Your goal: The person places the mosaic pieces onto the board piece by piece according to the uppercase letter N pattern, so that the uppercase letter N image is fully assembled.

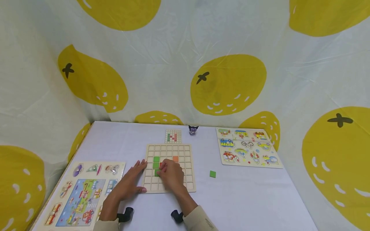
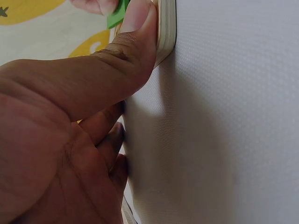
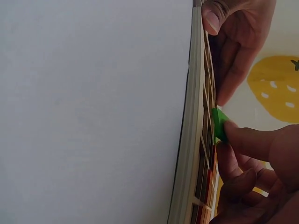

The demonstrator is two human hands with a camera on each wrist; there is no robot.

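Observation:
A wooden grid board (image 1: pixel 189 178) lies in the middle of the table. My right hand (image 1: pixel 173 175) pinches a green square tile (image 3: pixel 219 125) between thumb and fingers over the board's left part. The tile is tilted against the grid in the right wrist view. Above it in the same column sit green tiles (image 1: pixel 156 159); an orange tile (image 1: pixel 175 158) lies farther right, and a red tile is partly hidden by my right hand. My left hand (image 1: pixel 129 183) rests along the board's left edge, fingers extended, thumb (image 2: pixel 138 23) touching the near left corner.
One loose green tile (image 1: pixel 212 174) lies right of the board. Behind the board are a small pattern card (image 1: pixel 173 136) and a dark figurine (image 1: pixel 192 130). Vehicle puzzle boards lie at left (image 1: pixel 108 192) and right (image 1: pixel 245 152). A fruit-print curtain (image 1: pixel 176 64) hangs behind the table.

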